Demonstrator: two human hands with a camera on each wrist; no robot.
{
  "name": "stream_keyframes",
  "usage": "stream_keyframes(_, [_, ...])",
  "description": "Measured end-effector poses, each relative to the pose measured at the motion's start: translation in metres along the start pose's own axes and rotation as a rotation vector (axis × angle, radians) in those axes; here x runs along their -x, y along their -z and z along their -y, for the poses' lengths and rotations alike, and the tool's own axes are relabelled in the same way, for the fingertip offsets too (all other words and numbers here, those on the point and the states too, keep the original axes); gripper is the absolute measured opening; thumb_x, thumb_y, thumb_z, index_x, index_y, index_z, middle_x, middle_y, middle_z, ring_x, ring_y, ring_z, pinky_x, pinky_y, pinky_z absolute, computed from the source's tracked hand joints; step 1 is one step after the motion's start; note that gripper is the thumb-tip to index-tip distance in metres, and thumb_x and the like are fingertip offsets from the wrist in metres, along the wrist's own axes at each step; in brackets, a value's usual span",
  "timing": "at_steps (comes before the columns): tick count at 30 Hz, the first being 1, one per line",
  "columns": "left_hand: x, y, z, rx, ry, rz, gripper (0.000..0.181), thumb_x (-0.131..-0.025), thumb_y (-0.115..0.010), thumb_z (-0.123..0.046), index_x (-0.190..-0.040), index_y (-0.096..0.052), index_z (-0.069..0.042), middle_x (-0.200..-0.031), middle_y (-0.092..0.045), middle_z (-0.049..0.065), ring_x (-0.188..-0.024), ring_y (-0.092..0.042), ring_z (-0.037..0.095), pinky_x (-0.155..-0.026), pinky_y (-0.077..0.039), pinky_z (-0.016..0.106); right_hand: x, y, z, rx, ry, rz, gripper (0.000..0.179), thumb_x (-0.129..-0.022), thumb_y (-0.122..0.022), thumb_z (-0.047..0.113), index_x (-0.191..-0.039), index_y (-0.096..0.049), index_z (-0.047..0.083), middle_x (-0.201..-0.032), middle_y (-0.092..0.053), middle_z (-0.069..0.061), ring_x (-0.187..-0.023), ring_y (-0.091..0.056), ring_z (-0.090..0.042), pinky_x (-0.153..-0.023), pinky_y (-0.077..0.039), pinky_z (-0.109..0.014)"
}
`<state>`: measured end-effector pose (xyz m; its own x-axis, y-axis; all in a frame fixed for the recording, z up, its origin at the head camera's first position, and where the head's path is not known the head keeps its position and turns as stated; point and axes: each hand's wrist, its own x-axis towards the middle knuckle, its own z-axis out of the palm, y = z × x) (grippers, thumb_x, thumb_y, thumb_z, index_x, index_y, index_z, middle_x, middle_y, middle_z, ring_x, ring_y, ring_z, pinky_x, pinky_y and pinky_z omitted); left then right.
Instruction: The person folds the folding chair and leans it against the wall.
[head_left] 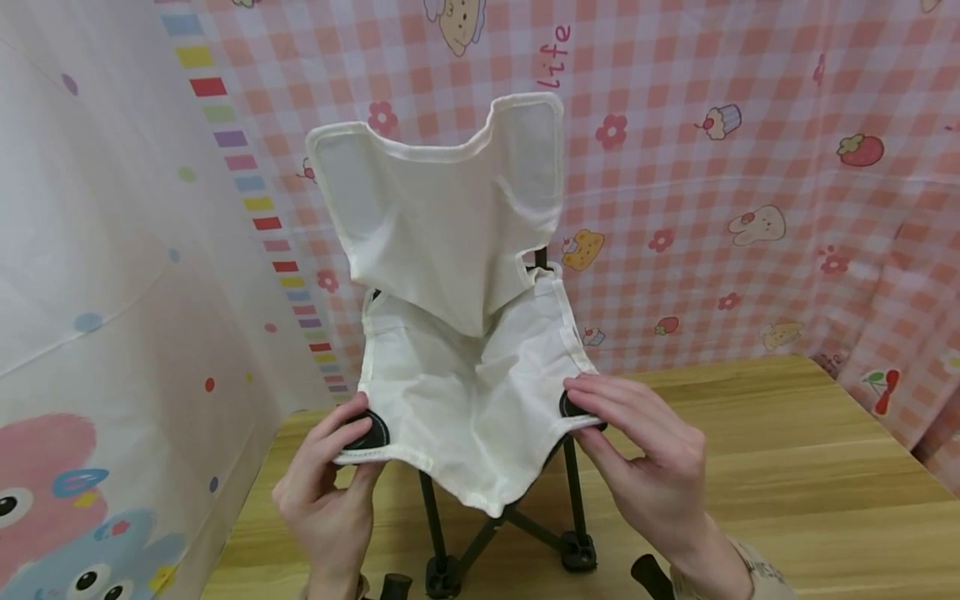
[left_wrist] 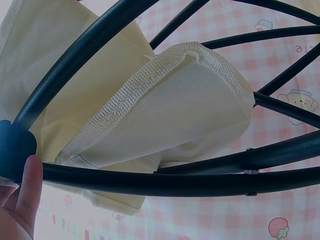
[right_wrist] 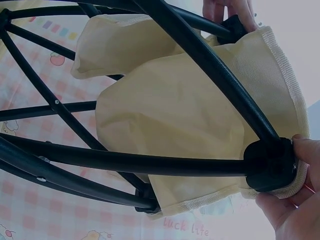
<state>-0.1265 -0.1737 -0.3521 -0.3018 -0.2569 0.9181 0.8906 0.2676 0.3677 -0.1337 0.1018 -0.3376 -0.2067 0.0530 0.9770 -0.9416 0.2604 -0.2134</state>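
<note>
A small folding chair with a cream fabric seat [head_left: 450, 375] and dark metal legs [head_left: 432, 517] stands on the table. My left hand [head_left: 326, 492] grips the seat's front left corner, fingers over a round black patch [head_left: 378, 432] and thumb below the edge. On the front right corner, my right hand [head_left: 652, 458] pinches the fabric likewise, beside another black patch [head_left: 572, 406]. From beneath, the right wrist view shows thumb and fingers around a black plastic corner joint [right_wrist: 270, 167]. A finger touches the matching joint [left_wrist: 15, 150] in the left wrist view. The backrest fabric [head_left: 442, 217] rises behind, its lower middle sagging.
The chair's crossed legs rest on black feet [head_left: 578, 552] on a wooden table [head_left: 787, 467]. A pink checked cloth [head_left: 675, 200] hangs behind, and a white printed curtain [head_left: 135, 275] is at the left. Two black rod ends [head_left: 396, 586] show near the wrists.
</note>
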Motion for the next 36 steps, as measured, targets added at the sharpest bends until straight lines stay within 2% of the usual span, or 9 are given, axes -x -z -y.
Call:
stream_keyframes(11, [-0.0015, -0.0027, 0.0, -0.004, -0.007, 0.002, 0.031, -0.085, -0.084, -0.005, -0.096, -0.07, 0.02, -0.123, -0.079, 0.005, -0.113, -0.078, 0.014, -0.096, -0.061, 0.018, -0.0009, -0.0019, -0.0011, -0.043, 0.021, -0.004, 0.027, -0.096, -0.077, 0.013, -0.105, -0.077, -0.012, -0.114, -0.081, -0.015, -0.119, -0.073, -0.014, -0.106, -0.057, -0.021])
stream_keyframes(27, [-0.0029, -0.0078, -0.0001, 0.03, -0.023, -0.006, 0.031, -0.084, -0.085, -0.005, -0.095, -0.07, 0.02, -0.121, -0.079, 0.006, -0.113, -0.078, 0.015, -0.096, -0.061, 0.018, -0.0032, -0.0041, -0.0004, -0.05, 0.035, -0.01, 0.027, -0.096, -0.077, 0.014, -0.104, -0.077, -0.012, -0.112, -0.081, -0.016, -0.119, -0.074, -0.015, -0.106, -0.058, -0.022])
stream_keyframes(36, [-0.0038, -0.009, -0.0012, 0.006, -0.016, -0.001, 0.03, -0.084, -0.086, -0.005, -0.095, -0.071, 0.019, -0.121, -0.08, 0.005, -0.112, -0.078, 0.014, -0.095, -0.061, 0.017, -0.0038, -0.0062, 0.0001, -0.05, 0.034, -0.012, 0.026, -0.095, -0.077, 0.013, -0.105, -0.077, -0.011, -0.113, -0.081, -0.016, -0.119, -0.074, -0.016, -0.106, -0.058, -0.023])
